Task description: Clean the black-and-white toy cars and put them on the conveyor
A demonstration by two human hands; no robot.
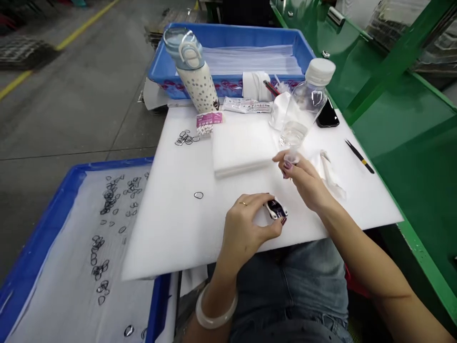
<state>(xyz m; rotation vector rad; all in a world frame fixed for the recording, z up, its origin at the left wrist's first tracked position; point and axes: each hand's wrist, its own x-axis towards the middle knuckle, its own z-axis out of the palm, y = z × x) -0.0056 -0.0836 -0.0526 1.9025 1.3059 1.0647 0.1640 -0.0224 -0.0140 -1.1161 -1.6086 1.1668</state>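
Observation:
My left hand (250,219) grips a small glossy black piece with white edges (275,208) between thumb and fingers, low over the white foam board (171,214). Just to the right and farther off, my right hand (303,178) is closed in a pinch on a small translucent whitish piece (292,157); its exact kind is unclear. A white foam block (244,145) lies beyond both hands. One thin black ring (198,195) rests alone left of my left hand, and a little pile of similar rings (186,138) sits farther back.
A clear bottle (303,109) and a dotted tumbler (198,78) stand at the back, near a cotton swab packet (209,122). Tweezers (360,156) and a phone (327,116) lie right. A blue bin (232,33) stands behind; a blue-rimmed tray (71,267) holds rings at left.

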